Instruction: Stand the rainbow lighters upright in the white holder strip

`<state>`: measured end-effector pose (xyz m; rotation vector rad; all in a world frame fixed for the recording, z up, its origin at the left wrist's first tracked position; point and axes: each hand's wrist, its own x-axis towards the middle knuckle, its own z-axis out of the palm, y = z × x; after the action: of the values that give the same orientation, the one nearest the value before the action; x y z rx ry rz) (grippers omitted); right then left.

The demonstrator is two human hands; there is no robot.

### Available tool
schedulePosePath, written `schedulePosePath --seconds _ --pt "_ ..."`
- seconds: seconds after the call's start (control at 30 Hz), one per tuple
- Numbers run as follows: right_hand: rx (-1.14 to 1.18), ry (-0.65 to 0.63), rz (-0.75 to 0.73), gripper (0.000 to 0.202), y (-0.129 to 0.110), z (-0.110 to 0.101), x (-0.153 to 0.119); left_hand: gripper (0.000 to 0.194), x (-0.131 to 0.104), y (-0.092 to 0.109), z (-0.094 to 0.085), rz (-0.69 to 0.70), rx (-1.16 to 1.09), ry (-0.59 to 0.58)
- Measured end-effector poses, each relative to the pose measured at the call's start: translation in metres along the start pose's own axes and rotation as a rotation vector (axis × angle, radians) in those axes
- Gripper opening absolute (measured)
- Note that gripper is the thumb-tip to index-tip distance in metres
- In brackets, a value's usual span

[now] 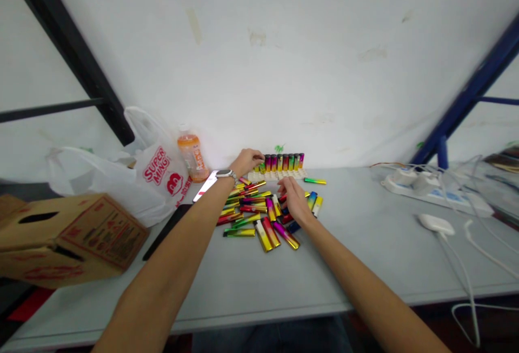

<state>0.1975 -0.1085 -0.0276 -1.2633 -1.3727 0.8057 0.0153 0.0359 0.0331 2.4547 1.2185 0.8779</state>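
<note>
Colourful metallic lighters stand upright in a row in a pale slotted holder against the wall. At the left end of this row, my left hand is closed with its fingertips at the top of a yellow-green lighter. My right hand reaches over a loose pile of lighters, just in front of the holder. Its fingers are curled together, and whatever they may hold is hidden. One green-yellow lighter lies apart, right of the holder.
On the left are a cardboard box, a white plastic bag, an orange drink bottle and a phone. A power strip with cables and a white adapter lie on the right of the grey table.
</note>
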Motion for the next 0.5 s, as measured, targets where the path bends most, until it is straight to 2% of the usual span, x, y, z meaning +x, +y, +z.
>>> schedulePosePath --seconds 0.13,0.27,0.4,0.5 --pt "0.022 0.005 -0.004 0.045 0.001 -0.001 0.001 0.02 0.008 -0.004 -0.003 0.023 0.037 -0.072" --pt "-0.019 0.01 -0.011 0.047 -0.001 -0.002 0.001 0.025 0.005 -0.002 0.005 0.065 0.14 -0.043" --pt "-0.221 0.033 -0.042 0.043 -0.005 -0.005 0.002 0.034 -0.01 0.002 0.013 0.123 0.317 0.029" --pt "-0.442 0.03 -0.062 0.034 -0.009 -0.008 0.003 0.04 -0.019 0.004 0.014 0.117 0.424 0.016"
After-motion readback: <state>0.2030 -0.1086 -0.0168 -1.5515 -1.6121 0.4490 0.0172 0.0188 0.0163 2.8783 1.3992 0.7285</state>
